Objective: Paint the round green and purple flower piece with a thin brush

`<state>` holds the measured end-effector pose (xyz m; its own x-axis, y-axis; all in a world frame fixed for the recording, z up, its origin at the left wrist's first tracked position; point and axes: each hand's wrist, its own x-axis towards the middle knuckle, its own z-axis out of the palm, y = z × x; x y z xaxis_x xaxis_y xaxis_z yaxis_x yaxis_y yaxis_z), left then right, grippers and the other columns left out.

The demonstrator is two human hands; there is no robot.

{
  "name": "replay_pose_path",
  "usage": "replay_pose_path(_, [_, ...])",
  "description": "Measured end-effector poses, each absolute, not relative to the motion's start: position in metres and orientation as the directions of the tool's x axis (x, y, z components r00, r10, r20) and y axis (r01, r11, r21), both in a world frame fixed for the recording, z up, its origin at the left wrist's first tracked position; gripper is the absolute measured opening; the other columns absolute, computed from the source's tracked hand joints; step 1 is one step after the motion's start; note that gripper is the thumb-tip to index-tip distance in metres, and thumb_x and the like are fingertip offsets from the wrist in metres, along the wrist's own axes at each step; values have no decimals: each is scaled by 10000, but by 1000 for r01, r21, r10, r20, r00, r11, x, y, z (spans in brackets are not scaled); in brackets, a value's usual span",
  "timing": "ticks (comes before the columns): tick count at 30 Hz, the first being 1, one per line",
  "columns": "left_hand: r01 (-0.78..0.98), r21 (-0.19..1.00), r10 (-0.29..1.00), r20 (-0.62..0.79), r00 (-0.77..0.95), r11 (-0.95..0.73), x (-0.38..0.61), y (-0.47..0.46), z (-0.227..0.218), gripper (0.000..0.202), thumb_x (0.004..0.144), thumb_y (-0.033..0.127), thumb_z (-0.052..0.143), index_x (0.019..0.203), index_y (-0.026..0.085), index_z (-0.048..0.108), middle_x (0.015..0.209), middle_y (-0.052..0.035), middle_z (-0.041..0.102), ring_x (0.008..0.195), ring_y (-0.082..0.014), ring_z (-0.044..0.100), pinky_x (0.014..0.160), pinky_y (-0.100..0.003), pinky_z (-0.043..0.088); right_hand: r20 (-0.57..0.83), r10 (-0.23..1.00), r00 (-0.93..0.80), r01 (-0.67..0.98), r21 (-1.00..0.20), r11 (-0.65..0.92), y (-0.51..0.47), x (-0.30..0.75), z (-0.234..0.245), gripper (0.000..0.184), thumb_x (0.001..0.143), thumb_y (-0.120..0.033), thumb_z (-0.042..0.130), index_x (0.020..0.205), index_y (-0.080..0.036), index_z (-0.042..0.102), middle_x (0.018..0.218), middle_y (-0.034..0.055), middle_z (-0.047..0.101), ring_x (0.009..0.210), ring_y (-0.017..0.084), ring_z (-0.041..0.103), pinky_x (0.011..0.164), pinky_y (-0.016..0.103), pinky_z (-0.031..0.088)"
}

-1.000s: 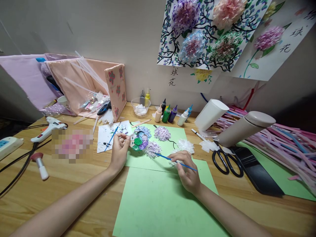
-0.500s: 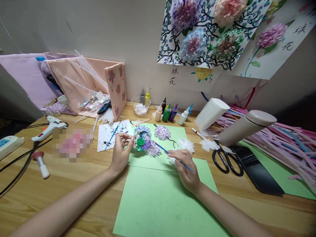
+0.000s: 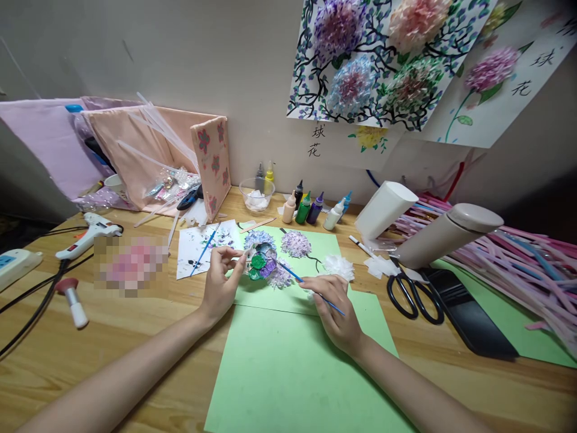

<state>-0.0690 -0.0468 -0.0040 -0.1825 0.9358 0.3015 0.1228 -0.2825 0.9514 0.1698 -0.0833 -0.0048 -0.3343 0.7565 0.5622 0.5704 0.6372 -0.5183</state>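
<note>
My left hand (image 3: pixel 220 282) pinches the edge of a small paint palette (image 3: pixel 260 263) with green and purple wells, held tilted above the green paper (image 3: pixel 297 361). My right hand (image 3: pixel 334 313) grips a thin blue paintbrush (image 3: pixel 311 288) whose tip reaches into the palette. Purple tissue flowers (image 3: pixel 296 244) and a white tissue flower (image 3: pixel 338 265) sit on the far green sheet, just beyond the hands.
Small paint bottles (image 3: pixel 311 207) and a clear bowl (image 3: pixel 256 195) stand near the wall. Black scissors (image 3: pixel 412 294), a white roll (image 3: pixel 386 208) and a beige cylinder (image 3: pixel 446 234) lie at right. A glue gun (image 3: pixel 88 234) and cables are at left, with a second brush (image 3: pixel 204 249) on spattered paper.
The right hand has slid left, bringing the brush tip from the purple flower into the palette. The left hand has tilted the palette slightly towards the brush.
</note>
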Motion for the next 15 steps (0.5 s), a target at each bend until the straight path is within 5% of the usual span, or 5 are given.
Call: replay_pose_path(15, [132,948,936,310,-165,-290,-69,-47,-3,213,813,317,583,911,209,428,883,-26,585,793,-133,595,668,-243,473,538,774,-334,555,-551,623,-83,171,-5,268,916,-192,356,1071,-293,551,1031,12,669,938,199,557,826,389,332])
